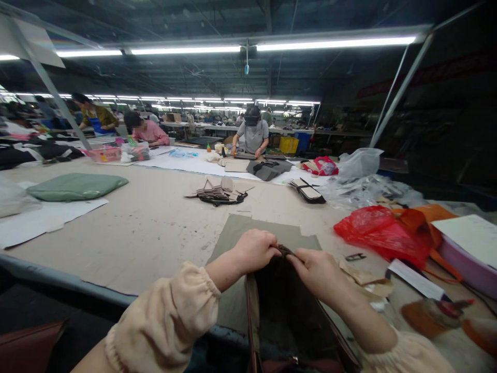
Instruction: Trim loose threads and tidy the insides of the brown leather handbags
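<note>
A dark brown bag (287, 311) with reddish-brown edging stands at the table's front edge, its mouth gaping toward me. My left hand (256, 250) pinches the far rim of the bag between thumb and fingers. Just to the right, my right hand (316, 269) grips the same rim, the two hands a short gap apart. Beneath and behind the bag lies a flat grey-green sheet (236, 233). The inside of the bag is too dark to make out.
On the right are small thread snips (355, 257), a red plastic bag (382, 233) and a brown glue pot (427, 316). A pile of cut pieces (221, 191) lies ahead, a green folded item (77, 186) at left. Across the table a person in grey (254, 135) works.
</note>
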Demonstrator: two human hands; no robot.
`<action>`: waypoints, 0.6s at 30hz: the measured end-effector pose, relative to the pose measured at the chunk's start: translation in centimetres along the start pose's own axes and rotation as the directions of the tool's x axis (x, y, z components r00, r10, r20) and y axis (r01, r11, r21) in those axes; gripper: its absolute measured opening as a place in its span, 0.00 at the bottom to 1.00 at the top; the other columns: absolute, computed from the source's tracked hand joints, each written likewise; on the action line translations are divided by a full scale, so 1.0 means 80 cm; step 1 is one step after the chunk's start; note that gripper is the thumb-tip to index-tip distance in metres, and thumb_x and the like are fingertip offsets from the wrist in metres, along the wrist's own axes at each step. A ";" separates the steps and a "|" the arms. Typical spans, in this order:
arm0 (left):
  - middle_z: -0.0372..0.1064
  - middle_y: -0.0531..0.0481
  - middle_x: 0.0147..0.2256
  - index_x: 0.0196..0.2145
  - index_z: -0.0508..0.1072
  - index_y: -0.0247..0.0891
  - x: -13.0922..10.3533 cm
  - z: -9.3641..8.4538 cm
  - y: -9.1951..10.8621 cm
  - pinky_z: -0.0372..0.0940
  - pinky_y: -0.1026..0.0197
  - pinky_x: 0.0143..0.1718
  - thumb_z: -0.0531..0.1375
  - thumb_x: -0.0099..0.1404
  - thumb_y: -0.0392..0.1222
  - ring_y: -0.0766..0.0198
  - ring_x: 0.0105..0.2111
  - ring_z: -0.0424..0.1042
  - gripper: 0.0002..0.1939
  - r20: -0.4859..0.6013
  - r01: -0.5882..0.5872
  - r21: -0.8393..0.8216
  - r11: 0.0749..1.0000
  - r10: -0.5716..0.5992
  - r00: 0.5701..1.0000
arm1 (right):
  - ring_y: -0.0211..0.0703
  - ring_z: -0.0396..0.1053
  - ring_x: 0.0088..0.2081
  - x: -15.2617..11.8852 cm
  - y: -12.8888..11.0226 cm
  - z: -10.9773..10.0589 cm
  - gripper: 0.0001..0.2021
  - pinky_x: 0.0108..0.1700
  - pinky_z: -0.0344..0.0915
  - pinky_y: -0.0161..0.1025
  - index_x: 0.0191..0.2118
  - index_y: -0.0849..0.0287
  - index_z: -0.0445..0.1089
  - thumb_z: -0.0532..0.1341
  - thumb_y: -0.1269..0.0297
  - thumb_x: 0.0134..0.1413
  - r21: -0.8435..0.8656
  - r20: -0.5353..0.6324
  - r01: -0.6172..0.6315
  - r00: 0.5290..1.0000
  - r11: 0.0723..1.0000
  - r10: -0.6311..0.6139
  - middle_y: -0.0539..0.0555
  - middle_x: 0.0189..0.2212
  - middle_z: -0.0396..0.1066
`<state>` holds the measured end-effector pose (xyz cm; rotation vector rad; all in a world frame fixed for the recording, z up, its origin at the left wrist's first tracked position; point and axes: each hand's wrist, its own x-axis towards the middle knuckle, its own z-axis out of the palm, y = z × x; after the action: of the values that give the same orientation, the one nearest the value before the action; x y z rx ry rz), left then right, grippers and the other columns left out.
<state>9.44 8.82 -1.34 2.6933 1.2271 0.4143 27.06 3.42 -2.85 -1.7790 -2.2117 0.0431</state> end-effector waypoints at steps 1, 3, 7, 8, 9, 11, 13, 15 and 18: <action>0.72 0.50 0.30 0.30 0.73 0.39 0.001 0.001 0.000 0.62 0.63 0.33 0.55 0.59 0.48 0.61 0.32 0.70 0.11 -0.012 0.014 0.019 1.000 -0.013 1.000 | 0.39 0.67 0.24 0.001 0.001 0.001 0.16 0.25 0.49 0.35 0.22 0.56 0.66 0.50 0.60 0.57 0.003 0.001 -0.001 1.000 1.000 0.001 0.50 0.20 0.70; 0.73 0.50 0.29 0.29 0.73 0.39 0.004 0.003 0.001 0.62 0.62 0.31 0.54 0.59 0.49 0.60 0.31 0.70 0.12 -0.033 0.027 0.058 0.998 -0.025 0.999 | 0.39 0.67 0.24 0.002 0.002 0.002 0.16 0.25 0.49 0.35 0.21 0.56 0.65 0.51 0.60 0.57 0.005 0.000 -0.002 1.000 1.000 0.002 0.50 0.20 0.70; 0.72 0.49 0.29 0.28 0.72 0.38 0.007 0.007 0.004 0.62 0.61 0.31 0.54 0.59 0.47 0.59 0.31 0.71 0.11 -0.053 0.042 0.087 0.995 -0.038 0.998 | 0.39 0.67 0.24 0.005 0.004 0.003 0.16 0.26 0.50 0.35 0.21 0.57 0.64 0.50 0.60 0.57 0.035 0.002 -0.005 1.000 0.999 0.005 0.50 0.20 0.69; 0.72 0.48 0.29 0.28 0.72 0.38 0.007 0.008 0.005 0.63 0.61 0.31 0.54 0.59 0.47 0.59 0.31 0.71 0.12 -0.053 0.048 0.085 0.995 -0.043 0.998 | 0.38 0.66 0.24 0.005 0.005 0.003 0.16 0.25 0.50 0.35 0.21 0.57 0.64 0.50 0.60 0.57 0.046 0.004 -0.006 1.000 0.999 0.006 0.50 0.20 0.69; 0.72 0.48 0.30 0.28 0.72 0.38 0.008 0.008 0.006 0.63 0.61 0.31 0.54 0.59 0.47 0.59 0.31 0.71 0.12 -0.055 0.053 0.084 0.995 -0.048 0.997 | 0.38 0.66 0.24 0.005 0.005 0.003 0.16 0.25 0.50 0.35 0.21 0.57 0.64 0.50 0.60 0.57 0.056 0.006 -0.008 1.000 0.998 0.007 0.50 0.20 0.69; 0.72 0.48 0.30 0.28 0.72 0.38 0.008 0.008 0.008 0.63 0.61 0.32 0.53 0.60 0.46 0.59 0.31 0.70 0.12 -0.060 0.064 0.084 0.994 -0.059 0.996 | 0.38 0.66 0.24 0.004 0.007 0.004 0.16 0.25 0.49 0.35 0.21 0.57 0.64 0.50 0.60 0.57 0.066 0.004 -0.014 1.000 0.998 0.014 0.50 0.19 0.68; 0.72 0.48 0.30 0.28 0.72 0.38 0.009 0.008 0.011 0.63 0.61 0.32 0.53 0.59 0.46 0.59 0.32 0.70 0.12 -0.061 0.077 0.079 0.994 -0.072 0.995 | 0.38 0.66 0.24 0.003 0.008 0.004 0.16 0.25 0.50 0.35 0.21 0.57 0.64 0.50 0.60 0.57 0.075 0.000 -0.020 1.000 0.997 0.020 0.50 0.19 0.68; 0.72 0.48 0.30 0.28 0.72 0.38 0.009 0.008 0.013 0.63 0.61 0.33 0.53 0.59 0.46 0.59 0.32 0.70 0.12 -0.060 0.098 0.067 0.993 -0.094 0.994 | 0.38 0.66 0.24 0.003 0.008 0.005 0.16 0.25 0.50 0.35 0.21 0.57 0.64 0.50 0.60 0.57 0.082 -0.007 -0.025 1.000 0.996 0.025 0.50 0.19 0.69; 0.72 0.47 0.31 0.29 0.72 0.38 0.009 0.009 0.015 0.63 0.61 0.33 0.53 0.59 0.47 0.59 0.33 0.70 0.12 -0.059 0.127 0.057 0.990 -0.123 0.991 | 0.37 0.65 0.23 0.003 0.008 0.007 0.16 0.25 0.48 0.35 0.20 0.57 0.64 0.51 0.60 0.57 0.078 -0.026 -0.029 0.999 0.997 0.031 0.50 0.19 0.68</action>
<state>10.99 8.55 -1.61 2.6520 1.4371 0.4446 27.50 3.92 -3.46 -1.7607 -2.1346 0.1087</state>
